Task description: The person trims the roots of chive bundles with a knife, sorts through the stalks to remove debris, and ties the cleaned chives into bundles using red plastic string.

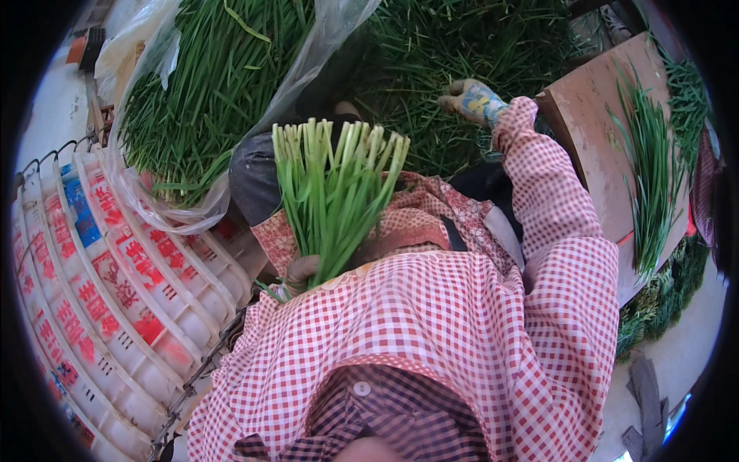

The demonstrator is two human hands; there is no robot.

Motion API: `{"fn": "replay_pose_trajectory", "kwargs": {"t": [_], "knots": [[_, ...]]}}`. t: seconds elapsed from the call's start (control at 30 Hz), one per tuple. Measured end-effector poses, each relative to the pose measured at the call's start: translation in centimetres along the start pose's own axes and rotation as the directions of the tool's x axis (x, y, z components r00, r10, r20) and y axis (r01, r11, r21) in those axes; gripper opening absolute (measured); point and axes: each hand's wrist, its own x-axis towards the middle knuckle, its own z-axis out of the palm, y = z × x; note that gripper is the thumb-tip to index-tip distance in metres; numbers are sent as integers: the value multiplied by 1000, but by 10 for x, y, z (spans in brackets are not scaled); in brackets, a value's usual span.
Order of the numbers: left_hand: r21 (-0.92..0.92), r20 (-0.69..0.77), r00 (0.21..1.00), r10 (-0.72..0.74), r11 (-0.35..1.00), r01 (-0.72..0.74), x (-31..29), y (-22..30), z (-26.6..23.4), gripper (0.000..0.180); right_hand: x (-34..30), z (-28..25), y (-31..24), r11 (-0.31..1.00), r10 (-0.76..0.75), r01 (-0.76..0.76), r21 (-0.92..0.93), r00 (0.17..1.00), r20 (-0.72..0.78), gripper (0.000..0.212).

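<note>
Dark checked cloth with a pale button is being framed, at the bottom centre of the frame, by a red-and-white checked smock. Left of the middle, a bunch of green stalks is being gripped by the gloved left hand, its pale cut ends being pointed toward the top of the frame and its leaves being gathered downward to the smock. The left fingers are being clamped around the leafy lower part, though most of them are being hidden by the bunch. Above and right of the middle, the gloved right hand is being held over a heap of loose greens; its fingers are being held bent, and whether anything is being pinched by them cannot be told. At the upper left, long green leaves are being contained by a clear plastic bag. Below it, a white ribbed crate is being shown with red markings and a blue patch. At the right, a sheaf of leaves is being supported by a brown worktop.
</note>
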Motion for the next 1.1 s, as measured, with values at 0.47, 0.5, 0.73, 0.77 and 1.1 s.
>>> {"fn": "replay_pose_trajectory", "kwargs": {"t": [0.47, 0.5, 0.73, 0.77, 1.1], "knots": [[110, 50, 998, 31, 993, -36, -5, 3, -8, 84, -66, 97, -59, 648, -762, 762, 18, 647, 27, 38], [109, 49, 998, 27, 994, -32, -6, 3, -10, 84, -69, 92, -60, 650, -746, 747, 139, 662, -68, 33], [122, 51, 998, 43, 991, -49, -11, 5, -15, 83, -37, 26, -15, 799, -90, -174, -576, 912, -400, 82], [123, 51, 997, 50, 991, -56, -12, 5, -15, 83, -50, 35, -16, 811, -120, -73, -580, 951, -286, 87], [352, 123, 988, 94, 927, -131, 5, 16, 23, 82, -121, 122, -68, -71, -831, 266, 961, 517, -204, 120]]}}
